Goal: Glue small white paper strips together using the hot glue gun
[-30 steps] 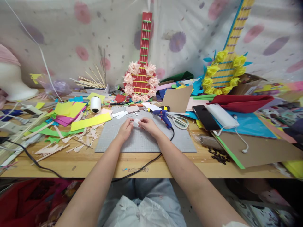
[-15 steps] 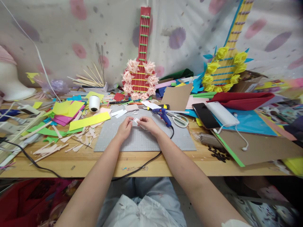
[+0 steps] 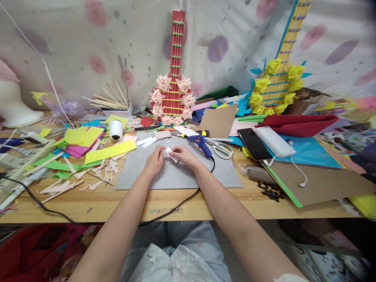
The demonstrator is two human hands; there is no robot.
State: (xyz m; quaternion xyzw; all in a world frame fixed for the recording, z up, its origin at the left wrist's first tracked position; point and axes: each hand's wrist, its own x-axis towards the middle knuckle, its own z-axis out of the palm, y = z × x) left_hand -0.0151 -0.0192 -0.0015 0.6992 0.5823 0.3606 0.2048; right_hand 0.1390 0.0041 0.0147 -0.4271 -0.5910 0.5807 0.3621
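Note:
Over the grey cutting mat (image 3: 147,178), my right hand (image 3: 185,156) pinches a small white paper strip (image 3: 168,150), part of which shows below its fingers. Close to the strip's left end, my left hand (image 3: 154,160) is closed, thumb against forefinger. A thin pale sliver shows at its fingertips, too small to name. Small white paper pieces (image 3: 149,142) lie behind the hands on the mat. A blue glue gun (image 3: 202,144) rests right of my right hand, beside scissors (image 3: 222,149) with light handles.
A red paper guitar (image 3: 177,55) with pink flowers stands at the back; a yellow one (image 3: 283,58) leans right. Paper scraps and a yellow strip (image 3: 111,151) cover the left side. A phone (image 3: 253,143) and white power bank (image 3: 274,141) lie right. The glue gun's cord (image 3: 185,200) crosses the front edge.
More of the white paper strip shows between and below my fingers. Both hands stay nearly in place, still pinching. The whole view has shifted slightly.

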